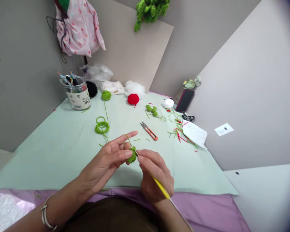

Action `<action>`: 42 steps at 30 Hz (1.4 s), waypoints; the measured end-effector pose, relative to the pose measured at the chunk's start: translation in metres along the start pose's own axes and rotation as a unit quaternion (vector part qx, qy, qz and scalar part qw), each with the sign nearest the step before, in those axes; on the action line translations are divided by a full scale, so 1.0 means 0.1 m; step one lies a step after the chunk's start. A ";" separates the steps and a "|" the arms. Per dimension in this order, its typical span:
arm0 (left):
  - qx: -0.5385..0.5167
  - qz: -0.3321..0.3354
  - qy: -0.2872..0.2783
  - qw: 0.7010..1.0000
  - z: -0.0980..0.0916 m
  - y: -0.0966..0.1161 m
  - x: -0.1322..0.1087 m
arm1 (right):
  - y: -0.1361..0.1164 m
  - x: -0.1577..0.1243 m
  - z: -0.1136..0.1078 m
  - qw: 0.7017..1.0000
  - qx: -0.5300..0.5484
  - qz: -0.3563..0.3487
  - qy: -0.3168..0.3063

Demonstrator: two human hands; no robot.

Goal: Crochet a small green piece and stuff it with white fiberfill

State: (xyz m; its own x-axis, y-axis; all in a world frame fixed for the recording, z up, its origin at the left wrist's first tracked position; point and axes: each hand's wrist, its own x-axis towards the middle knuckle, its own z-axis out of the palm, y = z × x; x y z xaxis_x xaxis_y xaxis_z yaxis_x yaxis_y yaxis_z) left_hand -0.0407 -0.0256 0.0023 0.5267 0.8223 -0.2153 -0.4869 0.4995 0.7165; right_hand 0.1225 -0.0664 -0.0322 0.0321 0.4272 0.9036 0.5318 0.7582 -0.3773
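My left hand (108,161) pinches a small green crocheted piece (132,156) between thumb and middle fingers, with the index finger stretched out and green yarn running over it. My right hand (154,175) is closed round a yellow-handled crochet hook (160,188) whose tip sits in the green piece. The yarn leads back across the pale green mat (62,145) to a loose green coil (101,125) and a small green yarn ball (106,95).
Orange-handled snips (149,130) lie just beyond my hands. A red crocheted ball (133,99), white stuffing (135,87), small green crocheted bits (152,111), yarn scraps (181,132) and a phone (185,100) sit farther back. A clear tub of pens (76,91) stands at the back left.
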 end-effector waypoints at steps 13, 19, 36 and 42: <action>0.096 0.075 -0.007 0.993 -0.04 0.03 -0.04 | -0.23 0.16 -0.15 0.901 0.283 0.326 0.042; 0.120 0.058 -0.047 0.990 0.02 -0.03 -0.05 | -0.11 0.16 -0.07 0.906 0.285 0.313 0.027; 0.070 0.019 -0.070 0.995 -0.07 -0.01 0.02 | 0.01 0.19 -0.06 0.948 0.207 0.241 -0.036; 0.035 0.039 -0.025 0.998 -0.01 -0.10 0.03 | 0.00 -0.04 0.04 0.998 -0.056 0.024 -0.017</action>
State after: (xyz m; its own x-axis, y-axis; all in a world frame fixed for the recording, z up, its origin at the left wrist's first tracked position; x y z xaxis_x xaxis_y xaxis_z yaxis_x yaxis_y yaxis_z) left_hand -0.0351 -0.0274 -0.0060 0.5234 0.8429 -0.1252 -0.4785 0.4123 0.7752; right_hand 0.1191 -0.0662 -0.0364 0.0327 0.4802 0.8766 0.6213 0.6773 -0.3941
